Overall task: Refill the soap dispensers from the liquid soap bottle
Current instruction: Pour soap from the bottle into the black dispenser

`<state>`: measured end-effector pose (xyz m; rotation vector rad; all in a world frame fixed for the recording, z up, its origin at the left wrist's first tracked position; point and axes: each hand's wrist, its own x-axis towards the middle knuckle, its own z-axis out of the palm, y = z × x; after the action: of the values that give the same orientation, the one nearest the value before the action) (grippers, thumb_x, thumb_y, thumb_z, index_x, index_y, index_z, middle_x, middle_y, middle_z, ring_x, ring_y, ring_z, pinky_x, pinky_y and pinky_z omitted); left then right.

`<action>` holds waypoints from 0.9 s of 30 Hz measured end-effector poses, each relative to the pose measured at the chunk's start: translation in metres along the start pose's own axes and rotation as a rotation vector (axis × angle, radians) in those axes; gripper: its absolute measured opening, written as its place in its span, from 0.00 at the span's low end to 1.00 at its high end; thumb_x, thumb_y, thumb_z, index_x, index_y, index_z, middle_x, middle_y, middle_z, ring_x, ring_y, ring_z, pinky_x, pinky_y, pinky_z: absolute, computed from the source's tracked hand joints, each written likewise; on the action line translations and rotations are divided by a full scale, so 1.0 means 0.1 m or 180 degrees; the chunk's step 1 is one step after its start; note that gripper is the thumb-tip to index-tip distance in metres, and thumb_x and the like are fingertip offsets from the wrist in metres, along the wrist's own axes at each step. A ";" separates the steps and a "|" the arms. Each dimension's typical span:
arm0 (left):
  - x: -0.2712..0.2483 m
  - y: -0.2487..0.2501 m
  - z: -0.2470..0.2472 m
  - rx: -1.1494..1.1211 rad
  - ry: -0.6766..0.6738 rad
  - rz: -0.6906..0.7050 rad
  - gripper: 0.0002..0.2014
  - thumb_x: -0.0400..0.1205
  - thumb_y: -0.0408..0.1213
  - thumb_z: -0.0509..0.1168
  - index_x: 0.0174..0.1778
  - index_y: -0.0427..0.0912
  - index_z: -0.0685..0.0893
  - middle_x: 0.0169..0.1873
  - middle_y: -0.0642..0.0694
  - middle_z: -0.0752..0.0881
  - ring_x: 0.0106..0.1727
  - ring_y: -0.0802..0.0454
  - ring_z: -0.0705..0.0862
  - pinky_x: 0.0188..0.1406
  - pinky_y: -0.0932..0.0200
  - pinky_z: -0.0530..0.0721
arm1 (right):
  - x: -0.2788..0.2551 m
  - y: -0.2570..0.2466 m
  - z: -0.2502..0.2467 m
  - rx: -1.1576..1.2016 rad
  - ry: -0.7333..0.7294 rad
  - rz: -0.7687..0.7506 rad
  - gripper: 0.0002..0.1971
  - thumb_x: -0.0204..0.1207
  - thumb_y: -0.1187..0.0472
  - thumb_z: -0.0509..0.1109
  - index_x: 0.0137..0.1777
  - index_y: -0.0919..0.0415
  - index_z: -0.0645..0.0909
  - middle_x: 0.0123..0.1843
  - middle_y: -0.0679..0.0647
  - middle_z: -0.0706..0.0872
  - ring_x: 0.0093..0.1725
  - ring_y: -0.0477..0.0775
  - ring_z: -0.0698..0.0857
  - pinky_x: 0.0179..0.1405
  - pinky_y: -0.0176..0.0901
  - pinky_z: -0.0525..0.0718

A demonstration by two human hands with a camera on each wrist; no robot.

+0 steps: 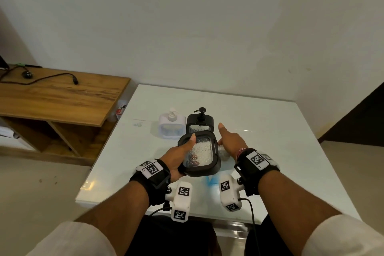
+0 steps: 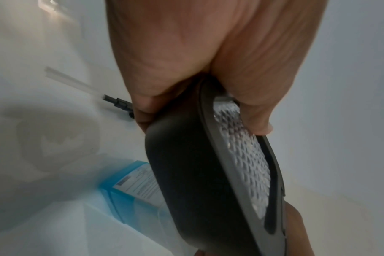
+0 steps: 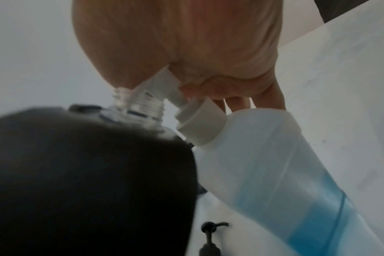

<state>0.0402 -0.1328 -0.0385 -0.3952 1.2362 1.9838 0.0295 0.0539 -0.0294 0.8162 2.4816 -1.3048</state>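
My left hand (image 1: 185,151) grips a black soap dispenser (image 1: 204,151) with a clear textured window and holds it tilted above the white table, thumb on its front. In the left wrist view the dispenser (image 2: 186,173) fills the centre. Its pump is off, and the bare clear threaded neck (image 3: 138,107) shows in the right wrist view. My right hand (image 1: 228,141) holds the liquid soap bottle (image 3: 285,164) at its white flip cap (image 3: 200,121), thumb stretched out. The cap is open and sits beside the dispenser neck. Blue soap lies at the bottle's far end (image 1: 210,181), mostly hidden under the dispenser.
A white dispenser (image 1: 172,127) and a second black dispenser (image 1: 199,122) with its pump on stand behind my hands on the white table (image 1: 270,131). A loose black pump with a clear tube (image 2: 121,104) lies on the table. A wooden shelf (image 1: 62,97) stands to the left.
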 end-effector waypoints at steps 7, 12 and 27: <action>0.02 -0.02 0.00 0.0095 0.0072 -0.0005 0.25 0.84 0.54 0.68 0.70 0.40 0.85 0.60 0.39 0.92 0.59 0.41 0.91 0.52 0.47 0.89 | 0.04 0.02 -0.01 -0.0242 0.0057 0.0050 0.33 0.84 0.38 0.51 0.59 0.67 0.85 0.62 0.62 0.86 0.53 0.59 0.80 0.56 0.46 0.73; 0.00 -0.01 0.03 0.0035 -0.0016 -0.0012 0.24 0.86 0.53 0.66 0.69 0.39 0.85 0.59 0.38 0.92 0.56 0.42 0.92 0.50 0.48 0.90 | -0.04 -0.04 -0.03 -0.0190 -0.0112 -0.0002 0.40 0.83 0.33 0.45 0.68 0.67 0.81 0.70 0.64 0.81 0.66 0.62 0.79 0.66 0.49 0.70; 0.04 -0.02 0.01 0.0027 0.0032 0.0063 0.24 0.85 0.53 0.68 0.70 0.40 0.85 0.60 0.39 0.92 0.60 0.40 0.91 0.51 0.46 0.90 | -0.13 -0.11 -0.11 -0.0058 -0.0185 -0.0065 0.39 0.85 0.36 0.45 0.64 0.70 0.82 0.67 0.66 0.83 0.61 0.62 0.81 0.57 0.47 0.69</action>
<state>0.0385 -0.1298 -0.0417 -0.3907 1.2589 1.9948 0.0349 0.0530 -0.0102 0.7400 2.4595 -1.2919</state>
